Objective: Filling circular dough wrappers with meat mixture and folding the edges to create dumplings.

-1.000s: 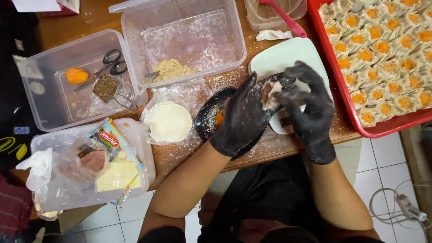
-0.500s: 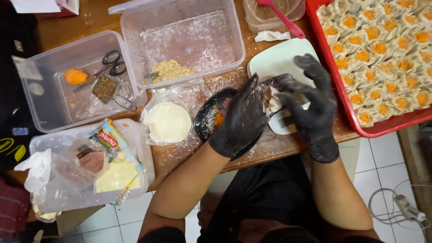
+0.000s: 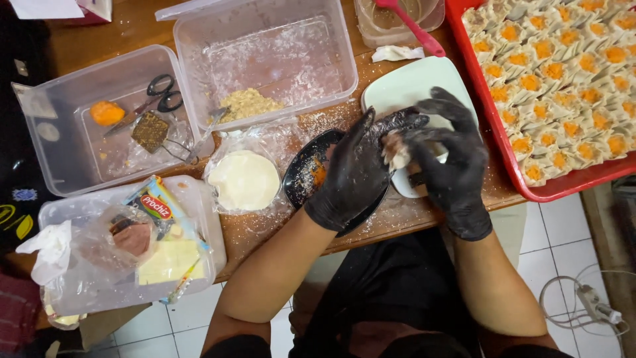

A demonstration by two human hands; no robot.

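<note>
Both my hands wear black gloves and meet over the table's front edge. My left hand [image 3: 354, 174] cups a pale dumpling [image 3: 397, 151] with filling inside its wrapper. My right hand [image 3: 452, 154] curls around the same dumpling from the right, fingers pressing its top. Under my left hand lies a black dish [image 3: 301, 176] with orange grated bits. A white plate [image 3: 404, 89] sits just behind my hands. A stack of round white wrappers [image 3: 244, 179] lies in clear plastic to the left.
A red tray [image 3: 513, 169] of several finished dumplings with orange tops fills the right. Clear tubs stand behind: one with crumbly filling [image 3: 248, 103], one with scissors [image 3: 159, 89] and a grater. A lidded tub [image 3: 132, 248] holds packets at front left. A red-handled tool [image 3: 414, 26] rests in a cup.
My right hand's fingers have closed further over the dumpling and both hands have shifted slightly. Everything else on the table is where it was.
</note>
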